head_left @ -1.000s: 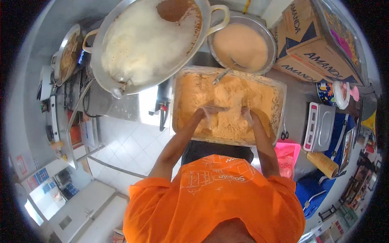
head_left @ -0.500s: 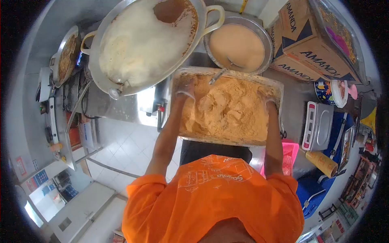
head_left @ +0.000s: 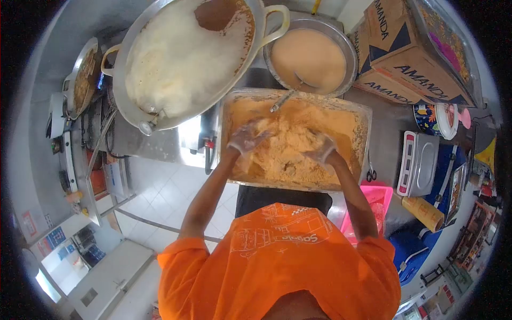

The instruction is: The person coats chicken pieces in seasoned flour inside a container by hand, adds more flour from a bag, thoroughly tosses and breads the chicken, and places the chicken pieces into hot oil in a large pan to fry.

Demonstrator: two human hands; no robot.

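A rectangular tub (head_left: 364, 141) holds orange-tan powder (head_left: 288, 160), heaped in its middle. My left hand (head_left: 248, 137), in a clear glove, is at the left side of the heap, its fingers spread and slightly blurred. On the heap's right side is my right hand (head_left: 322, 146), also gloved, with its fingers apart and dusted with powder. Both hands touch the loose powder. Behind the tub stands a metal bowl (head_left: 309, 56) of pale orange liquid, with a ladle (head_left: 282, 100) whose handle reaches over the tub's back edge.
A large two-handled pan (head_left: 186, 58) of foaming liquid is at the back left. Cardboard boxes (head_left: 410, 58) stand back right. Scissors (head_left: 371, 172), a scale (head_left: 418, 164), a pink basket (head_left: 386, 194) and a yellowish roll (head_left: 423, 213) are on the right.
Both hands have moved inward from the tub's two sides, where they were half a second ago. The powder is now gathered higher in the middle. The view has shifted slightly.
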